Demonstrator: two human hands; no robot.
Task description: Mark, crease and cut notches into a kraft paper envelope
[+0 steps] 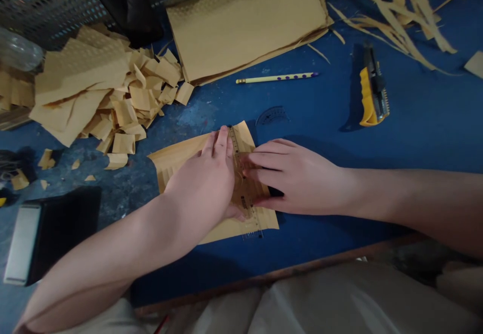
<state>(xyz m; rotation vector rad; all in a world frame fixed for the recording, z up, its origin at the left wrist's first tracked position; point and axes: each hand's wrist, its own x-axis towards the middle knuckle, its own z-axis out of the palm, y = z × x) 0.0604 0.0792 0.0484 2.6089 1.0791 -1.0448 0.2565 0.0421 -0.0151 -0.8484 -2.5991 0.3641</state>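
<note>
My left hand [206, 175] lies over a sheet of brown paper [177, 165], fingers stretched out and pressing on a clear ruler [247, 203]. The ruler runs up and down across the sheet near its right side. From the right, my right hand [292, 175] reaches onto the strip of paper beside the ruler. Its fingers are extended and apart, with the fingertips touching at the ruler's edge and the thumb lower down. Part of the sheet and the ruler's middle are hidden under my hands.
Beyond the sheet lie a clear protractor [272, 115], a pencil [277, 78] and a stack of brown paper [249, 27]. A yellow utility knife [368, 97] rests at right, below paper strips [407, 17]. Cut paper pieces [139, 92] heap at left, above a black box-shaped object [56, 233].
</note>
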